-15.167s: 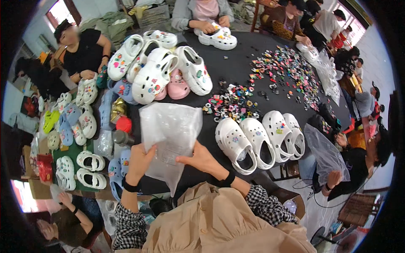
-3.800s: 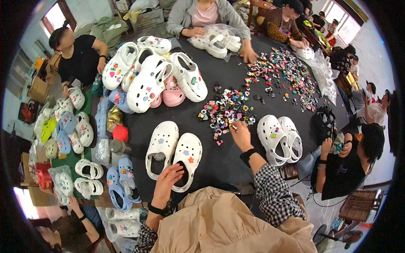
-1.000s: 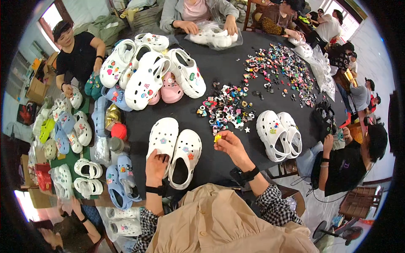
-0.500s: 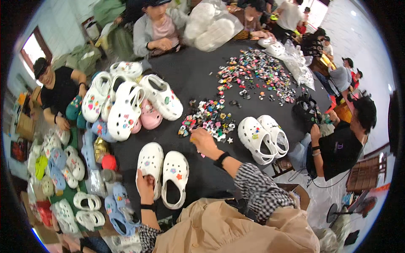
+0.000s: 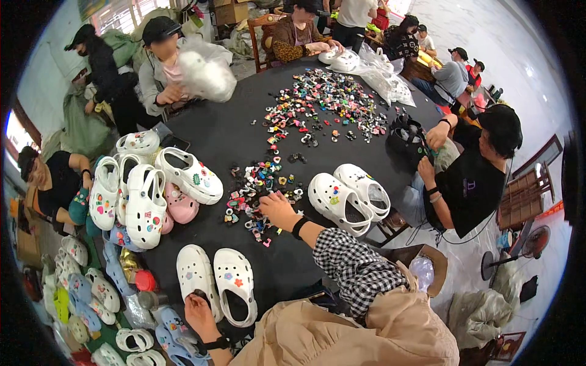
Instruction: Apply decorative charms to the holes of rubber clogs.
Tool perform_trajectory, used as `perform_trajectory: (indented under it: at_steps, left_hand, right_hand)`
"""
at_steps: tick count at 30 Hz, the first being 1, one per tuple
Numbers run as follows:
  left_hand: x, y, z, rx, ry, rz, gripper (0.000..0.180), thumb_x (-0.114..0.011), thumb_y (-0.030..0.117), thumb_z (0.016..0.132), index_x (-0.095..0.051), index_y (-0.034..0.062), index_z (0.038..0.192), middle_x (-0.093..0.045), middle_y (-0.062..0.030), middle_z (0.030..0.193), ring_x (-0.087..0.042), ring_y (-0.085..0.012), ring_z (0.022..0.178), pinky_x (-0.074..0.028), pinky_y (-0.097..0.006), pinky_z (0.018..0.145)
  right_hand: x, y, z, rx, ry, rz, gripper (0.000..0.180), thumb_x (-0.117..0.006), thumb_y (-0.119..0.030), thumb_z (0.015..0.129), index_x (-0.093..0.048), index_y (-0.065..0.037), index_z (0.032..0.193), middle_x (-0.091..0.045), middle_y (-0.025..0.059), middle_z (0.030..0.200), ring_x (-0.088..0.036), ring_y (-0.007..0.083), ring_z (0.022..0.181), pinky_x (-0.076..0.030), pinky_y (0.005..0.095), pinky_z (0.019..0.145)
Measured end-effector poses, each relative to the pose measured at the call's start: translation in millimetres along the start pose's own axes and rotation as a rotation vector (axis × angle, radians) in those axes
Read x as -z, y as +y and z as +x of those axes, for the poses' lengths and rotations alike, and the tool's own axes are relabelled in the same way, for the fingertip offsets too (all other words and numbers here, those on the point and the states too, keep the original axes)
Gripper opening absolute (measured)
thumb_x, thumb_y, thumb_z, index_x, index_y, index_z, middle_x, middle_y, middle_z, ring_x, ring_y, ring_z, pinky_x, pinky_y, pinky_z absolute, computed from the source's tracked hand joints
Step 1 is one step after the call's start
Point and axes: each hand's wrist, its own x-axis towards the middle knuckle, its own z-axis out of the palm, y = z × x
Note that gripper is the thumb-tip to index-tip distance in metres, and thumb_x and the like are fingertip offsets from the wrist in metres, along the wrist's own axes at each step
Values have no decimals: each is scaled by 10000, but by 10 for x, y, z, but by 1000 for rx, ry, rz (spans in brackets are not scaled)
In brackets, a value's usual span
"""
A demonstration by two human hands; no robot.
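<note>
My left hand (image 5: 201,316) grips a white clog (image 5: 196,274) at its foot opening, with the fingertips hidden inside. The clog lies toe away from me, with a pale flower charm on its top. Beside it rests its matching white clog (image 5: 234,277), decorated with small coloured charms. My right hand (image 5: 278,211) reaches into a small pile of mixed shoe charms (image 5: 253,188), its fingers bent together. Whatever is between those fingertips is too small to make out. To the right of this hand stands another charm-covered pair of white clogs (image 5: 332,196).
A larger charm heap (image 5: 326,100) spreads over the far side of the black table (image 5: 232,131). Stacked clogs (image 5: 146,207) stand at the left, above more shoes (image 5: 91,287) beyond the edge. A co-worker handles a black shoe (image 5: 410,134) at the right; another holds a plastic bag (image 5: 207,70).
The view has shifted. My right hand has moved from the small pile's near edge farther in and rightward. My left hand stays at the clog. The far co-worker's plastic bag has moved off the table.
</note>
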Motion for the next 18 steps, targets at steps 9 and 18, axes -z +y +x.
perform_trajectory:
  at_steps: [9,18]
  left_hand:
    - [-70,-106,-120,-411,24,1270,395,-453,84,939,-414,-63,1303,-438,-142,1336,-425,-251,1233,-340,-325,1031]
    - [-319,-40,-130,-123,-88,1000,318,-451,411,967,-512,111,1055,-563,-5,928,-543,-121,812,-389,-250,675]
  right_hand:
    - [-21,271,-175,-65,57,239,148,-581,-82,791,-609,-64,935,-557,104,1094,-507,314,1104,-458,391,897]
    - [241,72,-330,-384,135,681,117,-590,-95,835,-639,-52,932,-617,161,1089,-595,291,1001,-485,372,817]
